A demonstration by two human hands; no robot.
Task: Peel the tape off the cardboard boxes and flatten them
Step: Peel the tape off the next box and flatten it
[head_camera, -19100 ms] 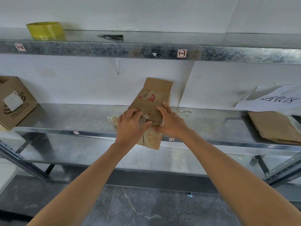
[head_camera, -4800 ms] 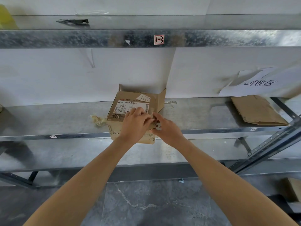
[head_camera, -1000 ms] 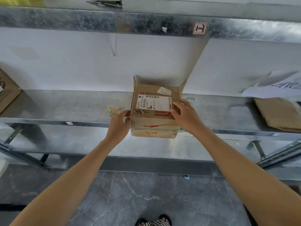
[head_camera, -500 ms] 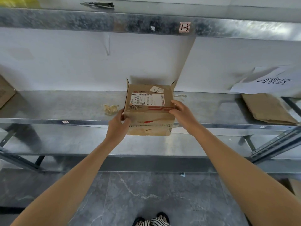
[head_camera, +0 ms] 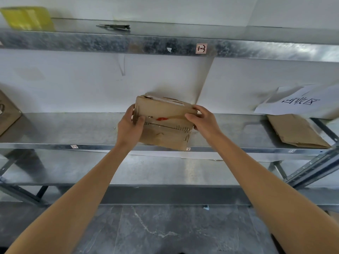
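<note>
A small brown cardboard box (head_camera: 165,129) is lifted and tipped toward me over the middle metal shelf (head_camera: 73,132), its underside with tape strips and a red mark facing the camera. My left hand (head_camera: 129,127) grips its left edge, thumb across the front. My right hand (head_camera: 203,120) holds the upper right corner. The box's labelled top is turned away and mostly hidden.
A flattened cardboard piece (head_camera: 297,132) lies on the shelf at right under a white paper sign (head_camera: 300,102). Another box (head_camera: 8,112) sits at the far left. The upper shelf holds a yellow tape roll (head_camera: 27,18) and a dark cutter (head_camera: 114,26).
The box was resting on the shelf with its label up; now both hands have lifted it and tipped it so its underside faces me. The camera view shifted upward.
</note>
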